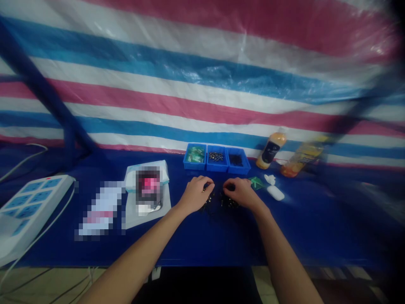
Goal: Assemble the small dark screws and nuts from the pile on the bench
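Observation:
My left hand (196,193) and my right hand (240,192) rest side by side on the blue table (221,240), fingers curled down over a small pile of dark little parts (220,202). Both hands touch the pile; whether either pinches a part is hidden under the fingers. Just behind the hands stand three small blue bins (217,158): the left one has green pieces, the middle one metal bits, the right one dark bits. A small green piece (255,182) lies beside my right hand.
A white power strip (28,207) with cables lies at the far left. White sheets and a tissue pack (147,185) sit left of the hands. Two orange bottles (271,151) (300,159) and a white case (275,193) are at the right. A striped tarp hangs behind.

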Motion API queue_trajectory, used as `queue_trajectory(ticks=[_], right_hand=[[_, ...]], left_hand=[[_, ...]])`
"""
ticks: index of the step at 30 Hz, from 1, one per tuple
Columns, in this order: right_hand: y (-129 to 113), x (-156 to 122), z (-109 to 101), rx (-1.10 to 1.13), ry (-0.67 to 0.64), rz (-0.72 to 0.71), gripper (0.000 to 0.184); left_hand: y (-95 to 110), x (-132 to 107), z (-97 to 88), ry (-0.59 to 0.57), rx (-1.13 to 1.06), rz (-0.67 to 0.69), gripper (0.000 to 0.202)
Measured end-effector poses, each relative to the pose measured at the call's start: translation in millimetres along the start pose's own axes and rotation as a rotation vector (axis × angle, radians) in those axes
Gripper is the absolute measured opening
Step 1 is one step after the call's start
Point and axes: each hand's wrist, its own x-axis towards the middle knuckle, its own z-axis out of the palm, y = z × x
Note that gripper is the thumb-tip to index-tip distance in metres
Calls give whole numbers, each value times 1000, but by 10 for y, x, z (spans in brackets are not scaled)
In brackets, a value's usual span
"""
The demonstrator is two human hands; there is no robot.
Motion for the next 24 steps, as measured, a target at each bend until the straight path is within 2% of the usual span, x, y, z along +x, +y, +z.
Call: queue_trajectory(ticks=[5, 9, 11, 16, 20, 24], right_hand=[[-6, 8, 22, 195, 77, -53, 12], [-37, 18, 94, 441, 95, -131, 35], [-72, 16, 122, 489, 78, -167, 40], [-149, -2, 125, 489, 98, -151, 23], [-155, 2, 113, 496, 99, -70, 21], [-140, 19, 122, 549, 114, -67, 22]], left_hand=[[1, -4, 6, 13, -6, 13, 22], [41, 0, -16, 35, 11, 24, 23], [61, 5, -32, 47, 10, 33, 24], [86, 12, -58, 64, -18, 67, 24], [82, 9, -60, 110, -39, 75, 21], [72, 11, -54, 123, -56, 93, 15]])
